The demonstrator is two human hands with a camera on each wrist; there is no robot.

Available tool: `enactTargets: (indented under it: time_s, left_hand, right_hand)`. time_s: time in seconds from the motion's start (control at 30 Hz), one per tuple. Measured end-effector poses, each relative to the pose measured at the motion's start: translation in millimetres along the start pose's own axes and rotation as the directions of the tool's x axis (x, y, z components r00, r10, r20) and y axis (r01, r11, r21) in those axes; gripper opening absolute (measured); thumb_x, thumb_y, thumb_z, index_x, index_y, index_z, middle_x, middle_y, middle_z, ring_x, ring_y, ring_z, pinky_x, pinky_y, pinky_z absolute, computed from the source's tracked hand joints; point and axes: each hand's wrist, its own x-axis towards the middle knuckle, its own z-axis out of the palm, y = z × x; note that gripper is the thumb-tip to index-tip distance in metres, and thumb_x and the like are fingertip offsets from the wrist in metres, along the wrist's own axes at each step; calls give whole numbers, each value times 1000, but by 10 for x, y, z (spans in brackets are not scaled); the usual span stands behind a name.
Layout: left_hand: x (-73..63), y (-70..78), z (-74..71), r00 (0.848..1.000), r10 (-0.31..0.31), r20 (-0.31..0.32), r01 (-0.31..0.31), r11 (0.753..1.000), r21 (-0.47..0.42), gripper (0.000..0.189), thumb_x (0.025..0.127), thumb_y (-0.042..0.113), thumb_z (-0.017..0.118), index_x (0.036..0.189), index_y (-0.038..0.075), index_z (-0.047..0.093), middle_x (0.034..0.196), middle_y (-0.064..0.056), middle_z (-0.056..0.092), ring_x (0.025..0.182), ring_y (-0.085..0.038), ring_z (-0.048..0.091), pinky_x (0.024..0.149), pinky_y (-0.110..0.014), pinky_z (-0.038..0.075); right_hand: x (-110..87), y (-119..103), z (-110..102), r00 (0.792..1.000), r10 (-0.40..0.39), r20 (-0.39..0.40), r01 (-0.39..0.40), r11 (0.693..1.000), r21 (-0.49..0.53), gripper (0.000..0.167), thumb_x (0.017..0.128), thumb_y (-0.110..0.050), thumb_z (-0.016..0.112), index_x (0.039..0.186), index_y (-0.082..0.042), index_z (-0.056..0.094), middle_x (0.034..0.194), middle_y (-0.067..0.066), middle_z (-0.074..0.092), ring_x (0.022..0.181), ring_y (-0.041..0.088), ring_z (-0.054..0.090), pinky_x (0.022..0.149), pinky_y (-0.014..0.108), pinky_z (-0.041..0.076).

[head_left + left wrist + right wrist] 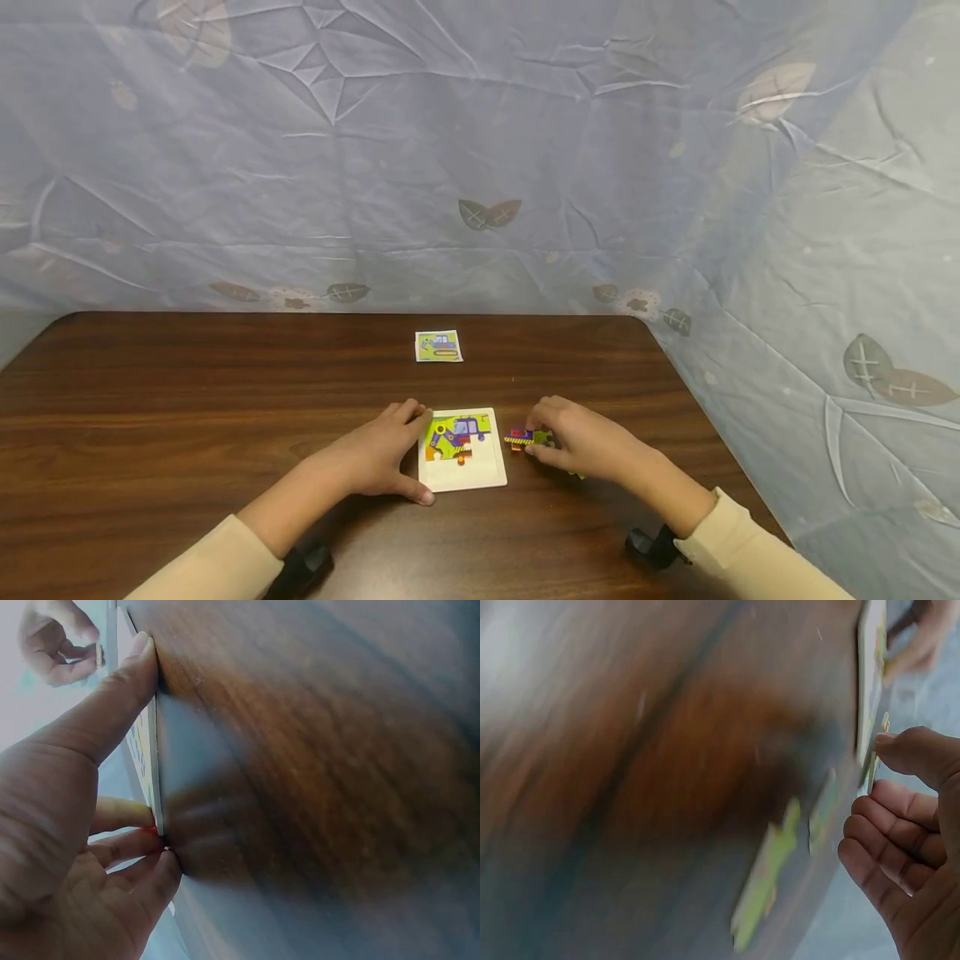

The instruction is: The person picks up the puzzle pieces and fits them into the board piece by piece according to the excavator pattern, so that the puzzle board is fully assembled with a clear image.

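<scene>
A white square puzzle tray (465,479) lies on the table, partly filled with pieces of a purple digger on a yellow-green ground (444,437). My left hand (382,454) holds the tray along its left side, thumb at the near corner and fingers at the far one. To the right of the tray, my right hand (573,437) pinches a purple, red and yellow-striped puzzle piece (517,438) between thumb and index finger. In the right wrist view this piece (872,771) is seen edge-on. Loose green puzzle pieces (763,881) lie on the table beneath that hand, partly hidden in the head view.
A small picture card (438,346) with a digger on it lies farther back on the dark wooden table (225,400). Pale blue-grey cloth (420,150) with leaf prints hangs behind the table and along its right side.
</scene>
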Motion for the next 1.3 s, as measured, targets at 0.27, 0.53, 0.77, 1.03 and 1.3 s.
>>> enactTargets:
  time_s: [0.27, 0.53, 0.77, 1.03, 1.3]
  left_hand:
    - [10, -21, 21, 1000, 11, -6, -11, 1000, -24, 115, 75, 56, 90, 159, -4, 39, 160, -20, 41, 150, -38, 39, 118, -57, 45]
    - [6, -37, 32, 999, 27, -19, -27, 999, -36, 114, 76, 55, 90, 158, -5, 38, 159, -20, 41, 148, -37, 40, 117, -56, 46]
    - [5, -41, 37, 999, 31, -16, -32, 998, -58, 114, 77, 53, 90, 159, -6, 37, 158, -21, 40, 149, -37, 39, 117, -55, 45]
    - [-2, -45, 46, 1000, 27, -8, -28, 996, -86, 114, 78, 51, 90, 159, -6, 35, 159, -21, 38, 150, -38, 38, 118, -56, 44]
    - [-3, -49, 41, 999, 31, -15, -32, 996, -83, 115, 78, 51, 90, 159, -7, 35, 158, -22, 38, 148, -37, 38, 117, -56, 45]
  right_hand:
    - [213, -239, 122, 999, -45, 20, 45, 999, -28, 24, 97, -30, 76, 113, -12, 73, 108, -2, 67, 91, 6, 58, 79, 25, 57]
    - [316, -341, 161, 998, -56, 39, 59, 995, -84, 24, 98, -30, 75, 114, -13, 75, 107, -2, 65, 87, 6, 53, 72, 22, 53]
    - [341, -374, 176, 999, -47, 25, 49, 994, -93, 23, 96, -28, 77, 113, -12, 76, 104, -1, 65, 83, 6, 52, 69, 21, 51]
    - [353, -383, 210, 999, -43, 29, 45, 997, -69, 20, 96, -27, 78, 109, -12, 75, 99, -2, 64, 76, 4, 48, 66, 18, 46]
    - [376, -387, 213, 998, -53, 32, 54, 998, -40, 10, 96, -24, 78, 99, -15, 76, 97, -2, 63, 74, 4, 48, 63, 18, 44]
